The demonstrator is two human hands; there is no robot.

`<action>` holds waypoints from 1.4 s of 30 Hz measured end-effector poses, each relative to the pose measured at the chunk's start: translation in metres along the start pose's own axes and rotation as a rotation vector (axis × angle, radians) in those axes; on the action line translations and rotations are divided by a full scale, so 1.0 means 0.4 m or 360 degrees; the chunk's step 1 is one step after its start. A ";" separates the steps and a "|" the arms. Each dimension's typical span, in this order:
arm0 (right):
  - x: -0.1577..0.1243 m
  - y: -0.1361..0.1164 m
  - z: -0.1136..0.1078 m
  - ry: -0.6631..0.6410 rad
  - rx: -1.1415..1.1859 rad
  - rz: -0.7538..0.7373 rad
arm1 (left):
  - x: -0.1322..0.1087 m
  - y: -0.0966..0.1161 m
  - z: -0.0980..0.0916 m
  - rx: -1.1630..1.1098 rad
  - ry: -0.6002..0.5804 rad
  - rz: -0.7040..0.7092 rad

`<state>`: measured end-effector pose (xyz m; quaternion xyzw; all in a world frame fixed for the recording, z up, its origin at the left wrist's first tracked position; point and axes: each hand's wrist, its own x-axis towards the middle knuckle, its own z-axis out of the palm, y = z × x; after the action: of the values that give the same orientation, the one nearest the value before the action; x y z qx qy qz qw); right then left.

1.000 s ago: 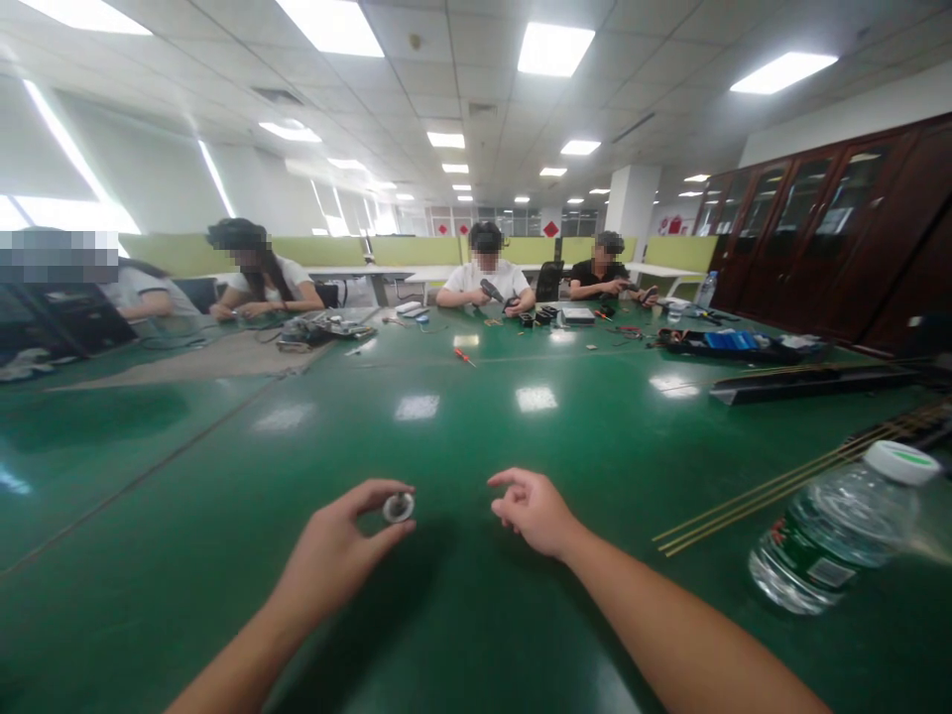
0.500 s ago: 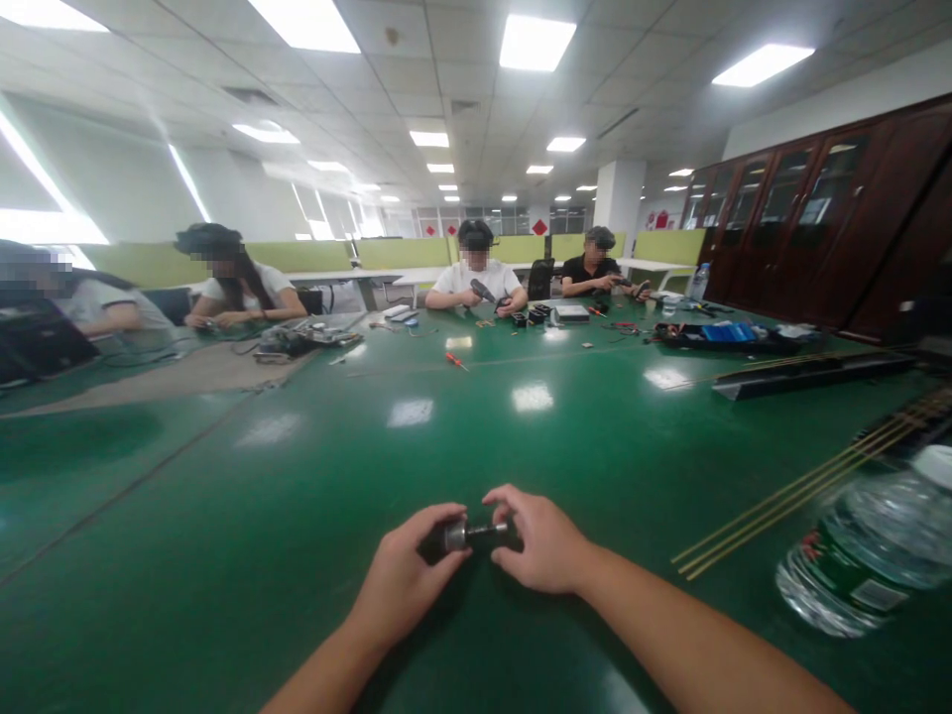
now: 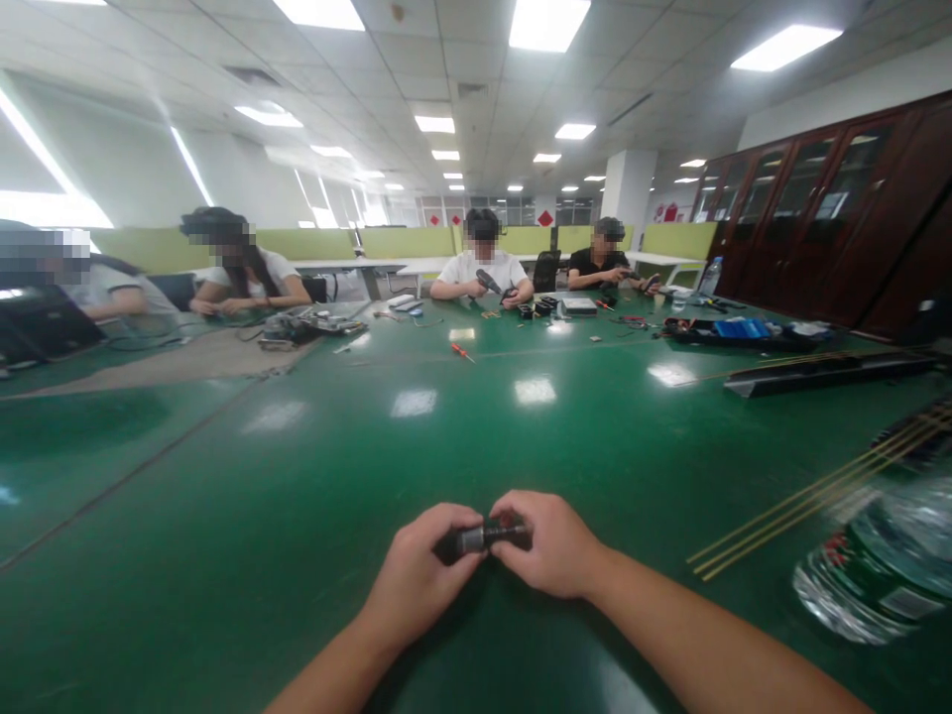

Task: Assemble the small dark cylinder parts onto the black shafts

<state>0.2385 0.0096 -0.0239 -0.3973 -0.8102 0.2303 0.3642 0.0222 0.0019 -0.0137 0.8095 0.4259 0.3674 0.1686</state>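
Observation:
Low in the middle of the head view, my left hand point(image 3: 420, 565) wraps round the dark body of a small cylindrical part point(image 3: 471, 540) with a silver band and a thin shaft. Its left end is hidden inside my palm. From the other side, my right hand point(image 3: 554, 545) pinches the shaft end between thumb and curled fingers. Both sets of fingertips almost meet over the part, which lies roughly level just above the green table point(image 3: 357, 466). The exact kind of part is too small and blurred to tell.
Thin brass-coloured rods point(image 3: 788, 496) and a large water bottle point(image 3: 874, 565) lie to the right. Farther off are a black metal channel point(image 3: 825, 374), a red screwdriver point(image 3: 462, 351) and a tray of tools point(image 3: 744, 333). Several people sit across the table, one holding a power drill point(image 3: 489, 282).
My right hand has moved in towards the left, and its fingers have closed from a loose spread onto the shaft end. The view has tilted slightly.

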 end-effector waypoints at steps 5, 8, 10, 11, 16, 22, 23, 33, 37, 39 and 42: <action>0.000 0.001 0.002 -0.0023 -0.0004 -0.0082 | 0.000 -0.005 0.007 -0.0017 0.0013 -0.0025; 0.001 0.001 0.004 -0.0035 -0.0015 -0.0102 | -0.002 -0.003 0.010 -0.0019 0.0016 -0.0016; 0.002 0.000 0.004 -0.0034 -0.0006 -0.0105 | -0.003 0.000 0.010 -0.0011 0.0017 -0.0021; 0.002 -0.001 0.003 -0.0034 0.0003 -0.0105 | -0.002 0.001 0.010 -0.0008 0.0018 -0.0024; 0.002 0.000 0.001 -0.0040 0.0006 -0.0101 | -0.002 0.006 0.007 -0.0014 0.0019 -0.0028; 0.002 0.002 0.000 -0.0035 -0.0004 -0.0102 | -0.005 -0.001 0.010 -0.0006 -0.0001 -0.0059; 0.002 0.002 0.000 -0.0034 -0.0006 -0.0101 | -0.004 -0.001 0.010 -0.0011 0.0000 -0.0059; 0.001 0.006 -0.002 -0.0040 -0.0009 -0.0104 | -0.004 0.002 0.007 0.0006 0.0017 -0.0063; 0.003 0.007 -0.002 -0.0035 -0.0016 -0.0104 | -0.004 0.006 0.006 0.0025 0.0030 -0.0040; 0.003 0.005 -0.003 -0.0035 -0.0014 -0.0099 | -0.005 0.007 0.006 0.0032 0.0038 -0.0032; 0.003 0.001 -0.004 -0.0027 0.0009 -0.0092 | -0.005 0.005 0.007 0.0048 0.0044 -0.0030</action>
<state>0.2397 0.0109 -0.0227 -0.3707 -0.8237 0.2255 0.3649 0.0247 -0.0009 -0.0153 0.8026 0.4414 0.3705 0.1539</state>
